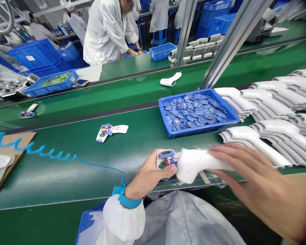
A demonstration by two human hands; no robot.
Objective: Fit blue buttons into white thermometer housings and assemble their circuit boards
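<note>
My left hand point(150, 177) is closed round a small white and blue part with a circuit board and wires point(165, 159), held over the near edge of the green belt. My right hand point(255, 180) grips a white plastic housing shell point(193, 164), its fingers laid along the top; the shell's end touches the part in my left hand. A blue wrist strap point(126, 199) with a coiled blue cord point(40, 149) is on my left wrist. A similar assembled part point(109, 131) lies on the belt further out.
A blue tray of several blue button pads point(195, 112) stands ahead, with stacks of white shells point(275, 112) to its right. A white shell point(170, 80) lies on the far belt. Metal posts point(226, 44) rise behind. A person in a white coat point(107, 30) works opposite. Cardboard point(5, 160) lies left.
</note>
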